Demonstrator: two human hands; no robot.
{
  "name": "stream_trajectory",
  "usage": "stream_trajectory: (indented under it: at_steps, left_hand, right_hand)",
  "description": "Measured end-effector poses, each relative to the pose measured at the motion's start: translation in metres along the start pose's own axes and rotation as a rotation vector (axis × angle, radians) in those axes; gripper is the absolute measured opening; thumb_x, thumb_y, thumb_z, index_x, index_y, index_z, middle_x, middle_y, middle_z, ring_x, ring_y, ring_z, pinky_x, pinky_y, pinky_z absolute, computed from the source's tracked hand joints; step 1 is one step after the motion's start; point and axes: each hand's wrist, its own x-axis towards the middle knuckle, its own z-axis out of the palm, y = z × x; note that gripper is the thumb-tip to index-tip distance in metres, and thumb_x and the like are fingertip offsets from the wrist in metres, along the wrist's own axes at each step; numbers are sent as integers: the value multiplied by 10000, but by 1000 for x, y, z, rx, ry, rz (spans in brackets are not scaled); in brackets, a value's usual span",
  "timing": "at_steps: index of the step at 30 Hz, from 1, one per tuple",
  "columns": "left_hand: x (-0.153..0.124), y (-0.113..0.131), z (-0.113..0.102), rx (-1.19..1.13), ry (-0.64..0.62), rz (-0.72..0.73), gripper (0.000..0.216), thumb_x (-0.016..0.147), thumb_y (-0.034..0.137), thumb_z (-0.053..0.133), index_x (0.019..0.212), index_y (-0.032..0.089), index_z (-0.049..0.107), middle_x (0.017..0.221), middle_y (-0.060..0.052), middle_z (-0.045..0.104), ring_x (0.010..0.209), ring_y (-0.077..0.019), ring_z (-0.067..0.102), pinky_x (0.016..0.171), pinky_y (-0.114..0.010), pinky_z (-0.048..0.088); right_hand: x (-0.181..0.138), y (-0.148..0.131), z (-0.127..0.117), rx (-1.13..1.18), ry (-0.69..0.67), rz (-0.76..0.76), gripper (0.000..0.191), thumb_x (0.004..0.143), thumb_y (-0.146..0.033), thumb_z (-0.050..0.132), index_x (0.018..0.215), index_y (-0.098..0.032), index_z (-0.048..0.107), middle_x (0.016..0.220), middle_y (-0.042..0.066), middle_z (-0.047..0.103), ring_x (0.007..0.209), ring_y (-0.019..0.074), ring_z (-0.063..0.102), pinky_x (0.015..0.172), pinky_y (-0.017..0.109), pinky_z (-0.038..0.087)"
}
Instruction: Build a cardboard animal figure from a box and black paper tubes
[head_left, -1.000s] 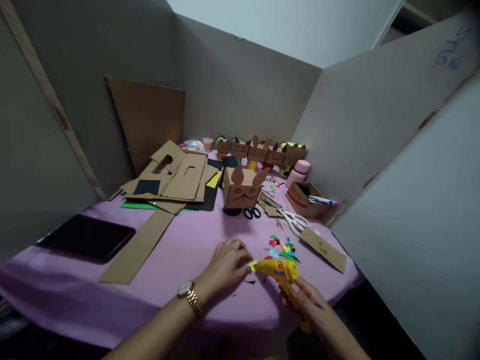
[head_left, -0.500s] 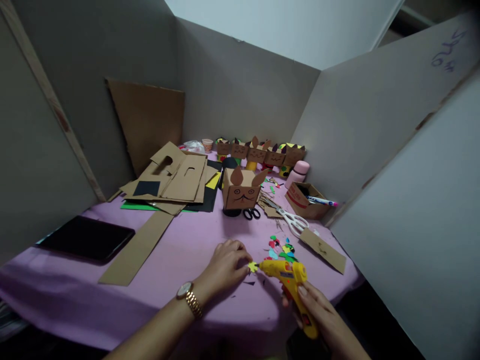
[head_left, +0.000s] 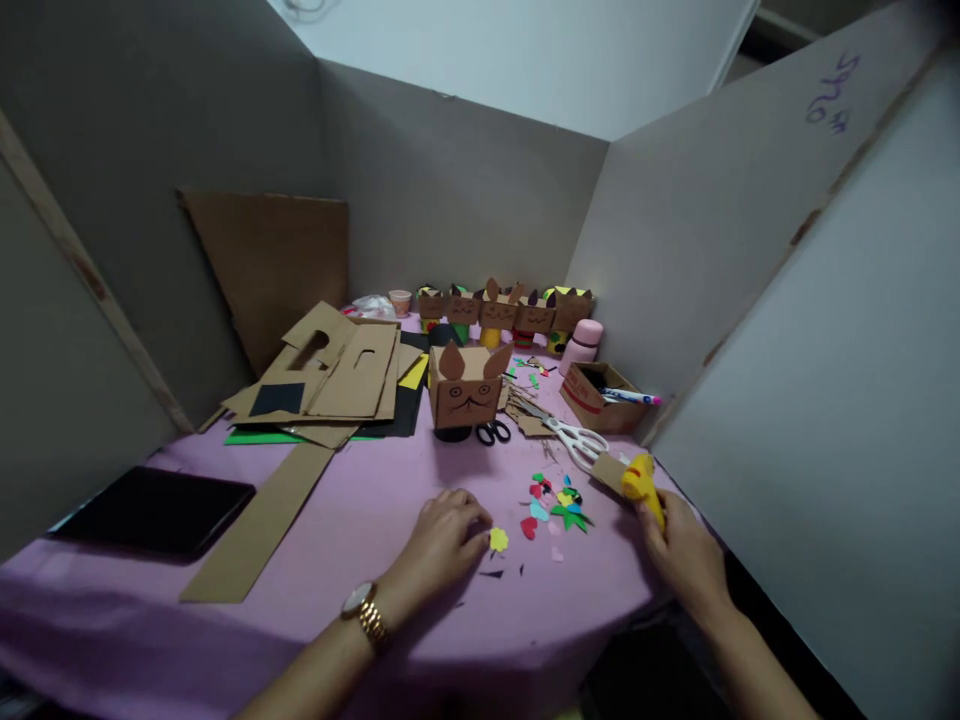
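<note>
A small yellow paper flower (head_left: 499, 540) is at the fingertips of my left hand (head_left: 448, 538), its edge between thumb and forefinger, low over the tablecloth. Off to the right, my right hand (head_left: 684, 550) grips a yellow glue gun (head_left: 642, 484) by its handle, beside a cardboard piece (head_left: 609, 472). Between the hands lie a red paper heart (head_left: 529, 527), green paper leaves (head_left: 573, 518) and several other cut-outs. Farther back stands a cardboard box with ears and a drawn animal face (head_left: 465, 400).
White scissors (head_left: 577, 440) and black-handled scissors (head_left: 493, 432) lie behind the cut-outs. A small box with pens (head_left: 600, 400) and a pink bottle (head_left: 583, 345) stand right. Cardboard sheets (head_left: 352, 375), a long strip (head_left: 259, 530) and a black tablet (head_left: 157, 512) are left.
My right hand has carried the glue gun away from the yellow flower, to the right and back. My left hand stays by the flower. The view has shifted slightly.
</note>
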Motion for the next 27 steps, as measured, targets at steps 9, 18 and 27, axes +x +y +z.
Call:
stream_trajectory:
  at_steps: [9, 18, 27]
  left_hand:
    - [16, 8, 6, 93, 19, -118, 163, 791, 239, 531, 733, 207, 680, 849, -69, 663, 876, -260, 561, 781, -404, 381]
    - [20, 9, 7, 125, -2, -132, 208, 824, 224, 496, 728, 196, 678, 842, -76, 672, 862, -253, 561, 763, -380, 379]
    - [14, 3, 6, 110, 29, -107, 212, 861, 249, 484, 755, 189, 658, 861, -71, 668, 855, -237, 566, 768, -357, 384]
  right_hand:
    - [17, 24, 28, -70, 67, -96, 416, 875, -380, 446, 1105, -57, 571, 1037, 234, 626, 940, 356, 581, 834, 469, 447]
    - [-16, -38, 15, 256, 179, -413, 242, 925, -293, 443, 1058, -155, 590, 1112, 166, 594, 1056, 291, 538, 916, 449, 435]
    - [-38, -121, 24, 296, -8, -789, 124, 864, -133, 552, 799, -201, 634, 777, 37, 652, 730, 196, 541, 694, 311, 396]
